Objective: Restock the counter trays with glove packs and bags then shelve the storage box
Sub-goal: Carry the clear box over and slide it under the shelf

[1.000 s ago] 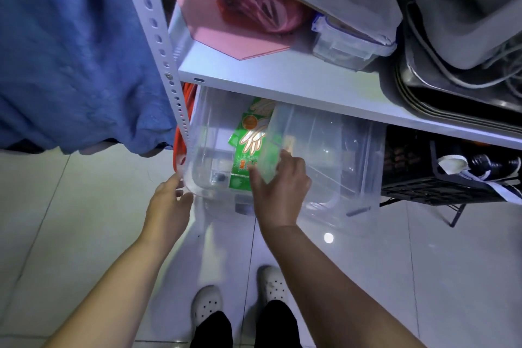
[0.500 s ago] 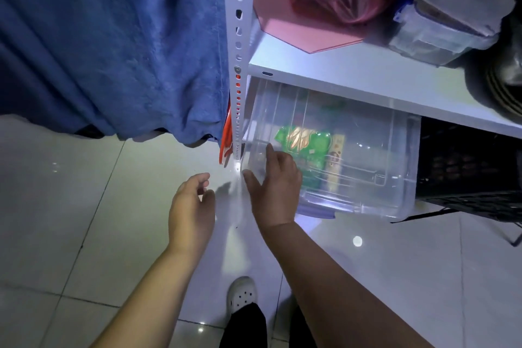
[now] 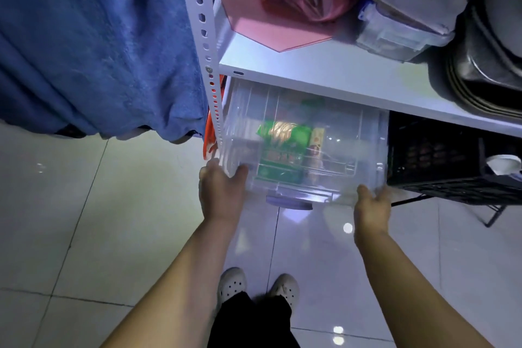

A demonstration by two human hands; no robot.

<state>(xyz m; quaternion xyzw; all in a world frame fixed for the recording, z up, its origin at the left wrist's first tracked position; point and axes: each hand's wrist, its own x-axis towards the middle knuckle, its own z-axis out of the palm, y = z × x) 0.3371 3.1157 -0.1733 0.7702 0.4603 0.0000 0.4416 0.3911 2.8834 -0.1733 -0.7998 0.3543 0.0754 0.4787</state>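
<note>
Found clear plastic storage box point(image 3: 353, 144) lidded, level, set part-way beneath white shelf point(image 3: 324, 76), front end protruding. Noted green glove packs point(image 3: 278, 150) inside, left of centre, blurred through the lid

Clear storage box point(image 3: 364, 155) w/ green glove packs point(image 3: 278, 150) inside is being held at floor point(image 3: 84, 220) level, partly under the white shelf point(image 3: 324, 73). Its front-L corner is being gripped by the left hand point(image 3: 221, 192), thumb on the front wall. Front-R corner is being touched by the right hand point(image 3: 371, 207), fingers too blurred to read. Black crate point(image 3: 440, 167) is sitting just R of the box; blue cloth point(image 3: 93, 42) is hanging to the L.
</note>
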